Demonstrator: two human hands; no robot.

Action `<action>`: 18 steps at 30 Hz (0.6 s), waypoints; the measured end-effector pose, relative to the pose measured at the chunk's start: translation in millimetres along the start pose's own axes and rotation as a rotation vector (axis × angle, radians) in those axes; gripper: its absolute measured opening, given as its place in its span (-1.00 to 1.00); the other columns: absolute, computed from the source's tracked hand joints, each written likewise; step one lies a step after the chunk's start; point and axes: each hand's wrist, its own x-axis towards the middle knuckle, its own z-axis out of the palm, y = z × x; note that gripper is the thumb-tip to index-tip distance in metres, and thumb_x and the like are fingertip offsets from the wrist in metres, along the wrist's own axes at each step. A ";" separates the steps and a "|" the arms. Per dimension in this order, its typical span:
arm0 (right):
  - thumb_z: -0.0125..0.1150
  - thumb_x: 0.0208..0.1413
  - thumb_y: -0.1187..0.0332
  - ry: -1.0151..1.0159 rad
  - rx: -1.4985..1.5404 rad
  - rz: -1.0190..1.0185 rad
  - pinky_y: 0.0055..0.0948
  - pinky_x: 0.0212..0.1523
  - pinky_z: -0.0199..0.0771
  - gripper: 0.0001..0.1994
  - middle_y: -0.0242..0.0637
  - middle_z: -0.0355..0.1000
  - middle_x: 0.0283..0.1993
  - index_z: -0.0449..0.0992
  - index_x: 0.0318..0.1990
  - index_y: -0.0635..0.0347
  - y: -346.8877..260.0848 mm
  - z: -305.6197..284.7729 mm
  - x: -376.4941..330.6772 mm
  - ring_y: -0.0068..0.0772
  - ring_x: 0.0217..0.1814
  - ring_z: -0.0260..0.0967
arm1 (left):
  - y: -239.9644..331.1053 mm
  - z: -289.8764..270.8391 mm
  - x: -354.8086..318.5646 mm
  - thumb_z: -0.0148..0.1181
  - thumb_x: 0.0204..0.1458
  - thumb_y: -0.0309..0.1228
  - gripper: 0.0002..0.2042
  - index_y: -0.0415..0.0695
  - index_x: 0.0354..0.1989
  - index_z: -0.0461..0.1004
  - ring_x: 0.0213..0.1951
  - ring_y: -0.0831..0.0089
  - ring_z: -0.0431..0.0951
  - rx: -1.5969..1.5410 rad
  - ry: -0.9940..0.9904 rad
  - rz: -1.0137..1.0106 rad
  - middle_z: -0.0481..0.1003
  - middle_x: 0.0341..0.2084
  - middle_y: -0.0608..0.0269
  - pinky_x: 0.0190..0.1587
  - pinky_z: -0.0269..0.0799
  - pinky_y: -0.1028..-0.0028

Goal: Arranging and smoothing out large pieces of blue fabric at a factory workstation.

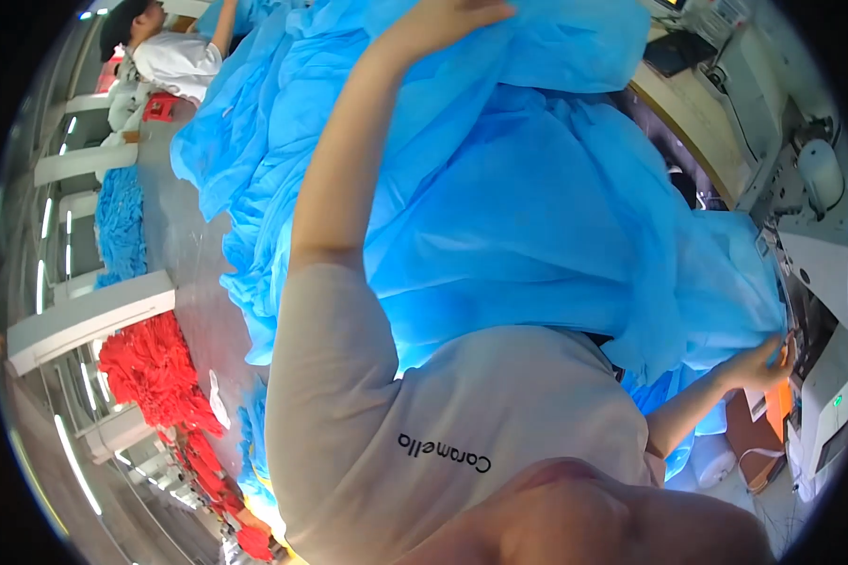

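Note:
A large heap of thin, sheer blue fabric [499, 217] spreads in front of me and reaches to the right. Over its far part stretches my left arm, and my left hand [448, 21] rests on the cloth with fingers extended, partly cut off by the upper edge. At the far right, my right hand [763, 367] has its fingertips bent at the fabric's edge, beside a white sewing machine [824, 254]. The machine's frame stands close to those fingers and hides part of what they touch.
A pale tabletop [693, 127] with a dark flat object [676, 54] lies at the upper right. An orange piece [778, 407] is below my right hand. Red cloth piles [160, 372] and a blue pile [121, 221] stand left, across the grey floor [193, 254]. Another person [174, 61] is at upper left.

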 end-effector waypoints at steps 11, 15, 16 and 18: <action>0.01 0.18 0.29 -0.953 -0.325 0.180 -0.21 0.02 0.30 -0.67 -0.02 0.38 0.02 0.39 0.02 0.33 78.5 -41.6 -67.6 -0.12 0.00 0.32 | 22.8 -29.2 -198.2 0.29 -0.08 -0.26 -0.73 -0.18 -0.30 0.48 -0.52 0.37 0.51 0.579 0.007 -0.535 0.52 -0.38 0.14 -0.50 0.36 0.38; -0.04 0.19 0.31 -1.083 -0.546 0.274 -0.21 -0.04 0.33 -0.68 -0.02 0.39 0.00 0.39 0.01 0.30 126.4 -67.0 -54.1 -0.11 -0.05 0.35 | 65.1 37.4 -191.3 0.22 -0.09 -0.33 -0.81 -0.09 -0.32 0.42 -0.53 0.22 0.49 0.962 0.083 -0.214 0.49 -0.41 0.18 -0.54 0.36 0.33; -0.05 0.20 0.31 -1.147 -0.609 0.286 -0.21 -0.06 0.34 -0.69 -0.01 0.39 0.00 0.39 0.01 0.30 135.3 -77.8 -57.5 -0.11 -0.06 0.35 | 80.1 61.2 -196.9 0.20 -0.09 -0.34 -0.82 -0.06 -0.32 0.40 -0.51 0.18 0.50 1.015 -0.086 -0.312 0.49 -0.42 0.20 -0.53 0.37 0.30; -0.07 0.20 0.32 -1.271 -0.703 0.283 -0.21 -0.09 0.36 -0.70 -0.01 0.40 -0.01 0.40 0.01 0.28 150.5 -104.7 -69.1 -0.10 -0.08 0.36 | 96.0 103.2 -210.3 0.18 -0.07 -0.31 -0.84 -0.05 -0.33 0.43 -0.51 0.18 0.50 0.606 -0.306 -0.276 0.48 -0.44 0.23 -0.51 0.39 0.30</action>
